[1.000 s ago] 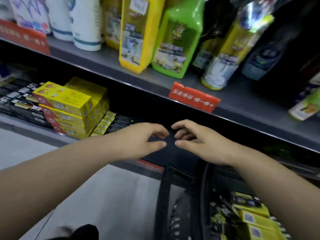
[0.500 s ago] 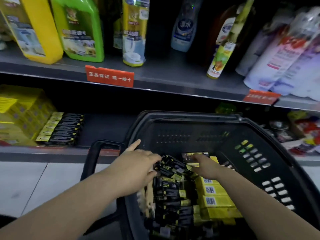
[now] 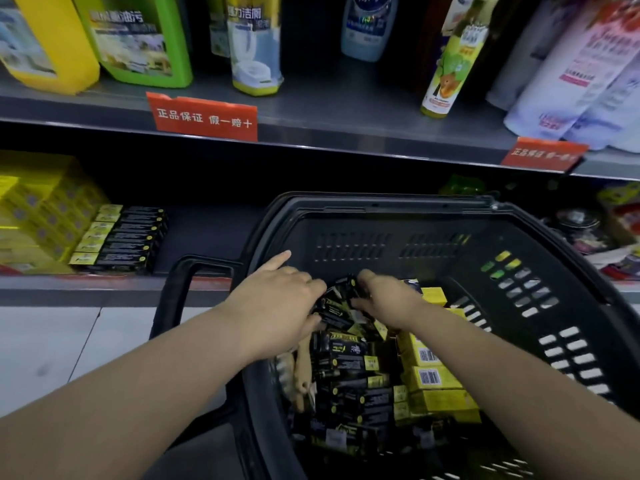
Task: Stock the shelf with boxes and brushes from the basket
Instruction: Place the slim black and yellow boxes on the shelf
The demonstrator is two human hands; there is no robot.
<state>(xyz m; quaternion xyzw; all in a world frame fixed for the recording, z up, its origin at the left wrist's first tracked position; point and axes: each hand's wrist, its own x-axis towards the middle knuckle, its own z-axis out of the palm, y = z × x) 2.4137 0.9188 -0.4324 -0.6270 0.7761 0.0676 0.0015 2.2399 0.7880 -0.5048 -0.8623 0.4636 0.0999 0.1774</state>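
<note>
- Black cardboard in both grips: the left hand (image 3: 277,306) and right hand (image 3: 386,301) meet over a small clutch of black boxes (image 3: 337,304). The fingers of each curl onto it from either side, and the clutch is too jumbled to count.
- The left index finger sticks out straight, clear of the boxes, pointing at the far wall.
- Directly under the hands, more black cartons lie heaped, too tangled for a number.
- Below the left wrist there is one wooden brush handle (image 3: 302,370), lying along the near-left wall.
- Under the right forearm sit the yellow boxes (image 3: 429,377). I make out four, two of them showing barcodes.
- All of it sits in one black plastic basket (image 3: 381,204), its handle loop (image 3: 175,292) sticking out left of the left wrist.
- Beyond and left of the left hand, the lower shelf (image 3: 207,237) carries shelved cartons (image 3: 117,237): six, black with yellow ends, in one neat row.
- Just left of that row, touching it, is a yellow stack (image 3: 38,216), blurred and uncountable.
- High above the hands are two red tags (image 3: 204,116) on the upper ledge, with one yellow jug (image 3: 45,39) and one green jug (image 3: 138,39) side by side up left.
</note>
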